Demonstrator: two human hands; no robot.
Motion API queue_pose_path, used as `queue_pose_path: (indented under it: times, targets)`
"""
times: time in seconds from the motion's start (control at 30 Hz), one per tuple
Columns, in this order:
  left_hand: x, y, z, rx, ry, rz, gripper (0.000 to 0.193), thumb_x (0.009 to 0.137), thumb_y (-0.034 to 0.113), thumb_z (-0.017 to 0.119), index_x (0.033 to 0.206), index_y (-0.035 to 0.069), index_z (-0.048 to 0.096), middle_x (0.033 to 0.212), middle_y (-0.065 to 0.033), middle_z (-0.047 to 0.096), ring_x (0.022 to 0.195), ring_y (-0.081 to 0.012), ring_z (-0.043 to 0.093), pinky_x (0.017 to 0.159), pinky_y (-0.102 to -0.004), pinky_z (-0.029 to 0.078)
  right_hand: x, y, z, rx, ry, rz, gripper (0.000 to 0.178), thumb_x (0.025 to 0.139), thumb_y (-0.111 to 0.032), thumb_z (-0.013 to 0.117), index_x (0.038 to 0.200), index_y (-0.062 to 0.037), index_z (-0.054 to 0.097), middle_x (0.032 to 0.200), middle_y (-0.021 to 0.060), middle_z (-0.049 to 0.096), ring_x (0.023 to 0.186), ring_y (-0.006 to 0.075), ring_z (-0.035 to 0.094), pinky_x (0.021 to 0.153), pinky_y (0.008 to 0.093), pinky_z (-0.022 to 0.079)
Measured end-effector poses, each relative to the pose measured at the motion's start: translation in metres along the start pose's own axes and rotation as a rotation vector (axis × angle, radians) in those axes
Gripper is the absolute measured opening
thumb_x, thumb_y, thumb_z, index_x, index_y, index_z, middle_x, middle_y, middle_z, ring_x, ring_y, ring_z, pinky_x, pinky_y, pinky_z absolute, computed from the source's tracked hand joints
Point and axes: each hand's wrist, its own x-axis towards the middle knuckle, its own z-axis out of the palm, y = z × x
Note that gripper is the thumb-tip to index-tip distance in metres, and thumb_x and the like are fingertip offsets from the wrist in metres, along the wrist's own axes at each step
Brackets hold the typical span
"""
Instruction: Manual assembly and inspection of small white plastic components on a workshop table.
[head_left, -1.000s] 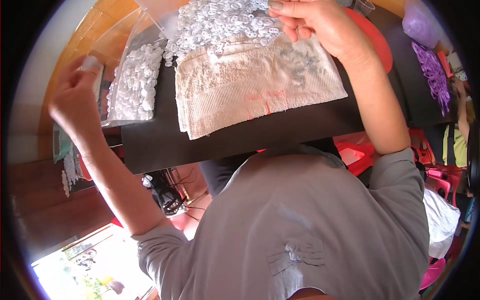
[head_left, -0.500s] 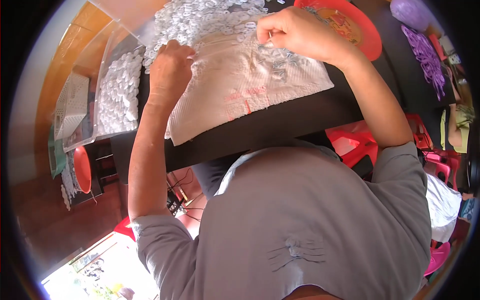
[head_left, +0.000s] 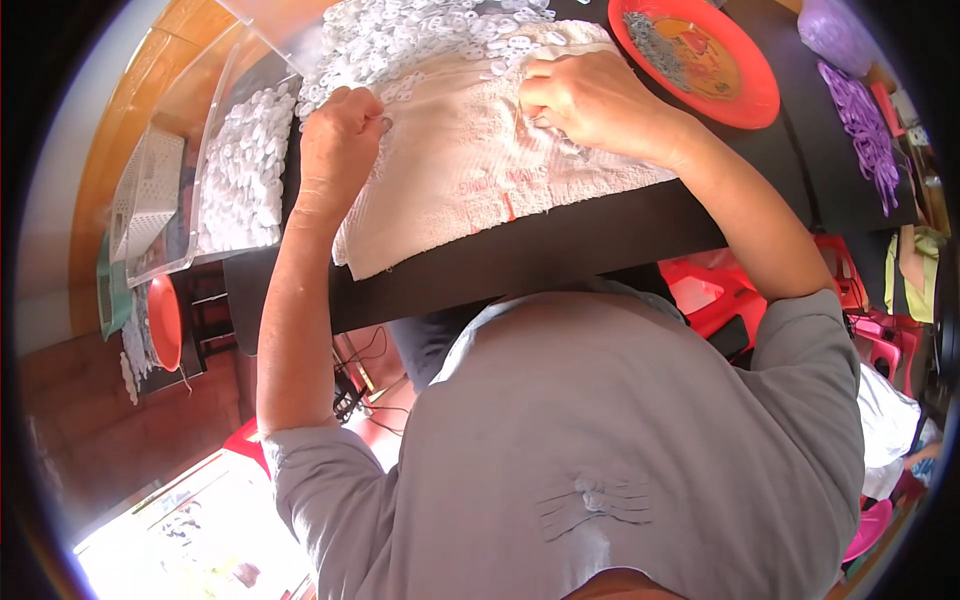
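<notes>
A cream towel [head_left: 430, 200] with faint red lettering lies on the black table. My left hand [head_left: 343, 140] is closed at the towel's left side, with a small greyish bit showing at its fingertips, too small to name. Toward the towel's right, my right hand [head_left: 605, 105] is low over the cloth with its fingers curled. A few small grey pieces [head_left: 578, 152] peek out below it; the hand hides the others, and whatever its fingers hold. Beyond both hands, a heap of small white plastic ring-shaped pieces [head_left: 400, 45] spreads onto the towel's far edge.
A red plate [head_left: 757, 100] with small grey pieces stands at the far right. Purple strands [head_left: 860, 135] lie farther right. At left, a clear plastic bin [head_left: 190, 225] stands by many white pieces [head_left: 243, 180]. The black table's [head_left: 620, 225] front edge runs before me.
My right hand has come down and nearer to me, over the grey pieces that lay uncovered on the towel. My left hand stays at the towel's left side.
</notes>
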Motion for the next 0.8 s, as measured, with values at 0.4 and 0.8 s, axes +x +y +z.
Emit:
queue_pose_path:
  times: [0.4,0.8]
  targets:
    - [-0.012,0.026,-0.005,-0.466,-0.106,-0.229,0.015,0.074,0.002,0.070,0.089,0.003,0.067,0.068,-0.0016,0.060,0.062,-0.0086,0.053,0.061,-0.0241,0.046,0.010,-0.021,-0.024,0.846,0.028,0.333,0.008,0.088,-0.005,0.060,0.081,-0.0028,0.054,0.071,-0.0005,0.054,0.066,0.0061,0.052,0.057,0.0229,0.040]
    - [-0.009,0.082,-0.035,-0.939,-0.205,-0.330,0.017,0.087,0.017,0.067,0.081,0.001,0.067,0.070,-0.0027,0.064,0.059,-0.0074,0.054,0.049,-0.0215,0.040,0.047,-0.057,-0.015,0.630,0.187,0.094,0.007,0.086,-0.002,0.059,0.081,-0.0033,0.056,0.071,-0.0032,0.054,0.062,0.0034,0.049,0.056,0.0196,0.039]
